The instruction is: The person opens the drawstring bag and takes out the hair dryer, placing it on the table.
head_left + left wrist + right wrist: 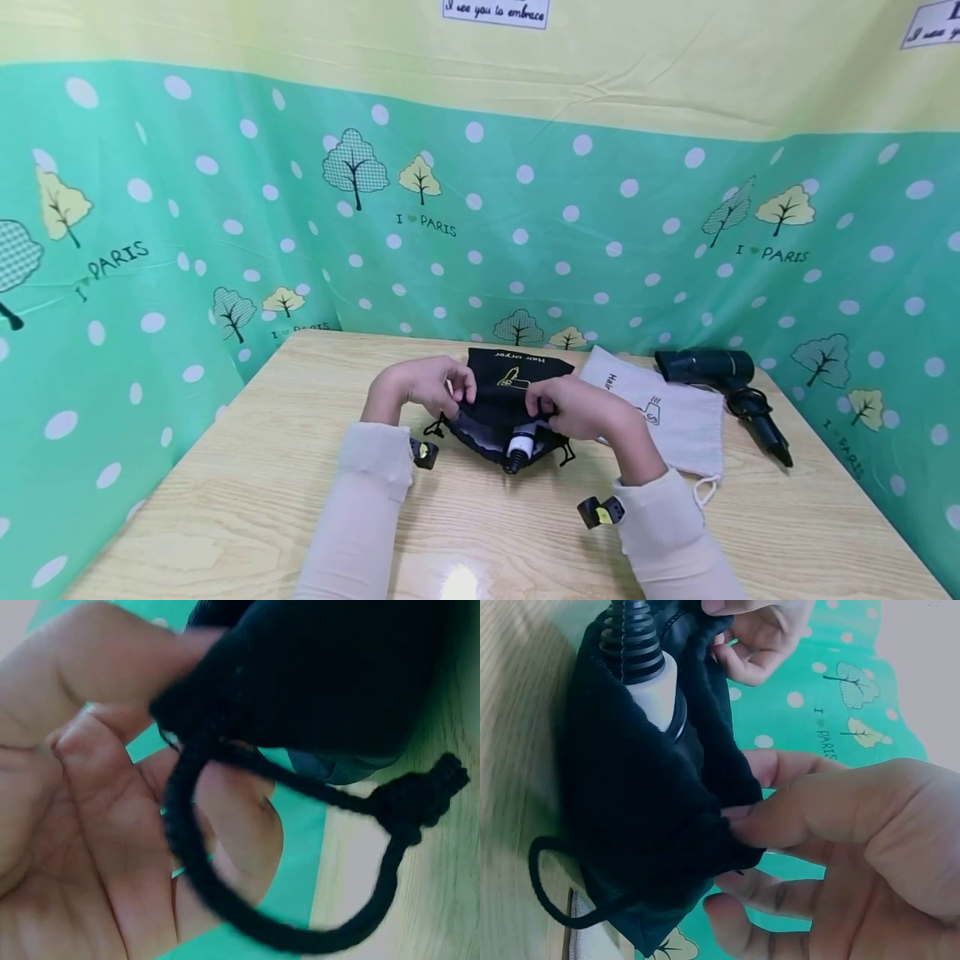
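A black drawstring bag [486,406] with gold "Hair dryer" print lies on the table, its mouth facing me. Out of the mouth pokes the white end [522,439] of an appliance with a black ribbed cord sleeve [634,645]; the rest of it is hidden inside. My left hand [437,383] pinches the left side of the bag's rim, and a knotted cord loop [178,832] hangs there by its fingers. At the right side, my right hand [583,407] pinches the rim between thumb and fingers, as the right wrist view shows.
Right of the black bag lies a white drawstring bag [686,425] with a hair dryer print. A black hair dryer [708,367] with its cord bundled lies at the table's back right. A green and yellow patterned curtain [450,275] hangs behind the wooden table [262,483].
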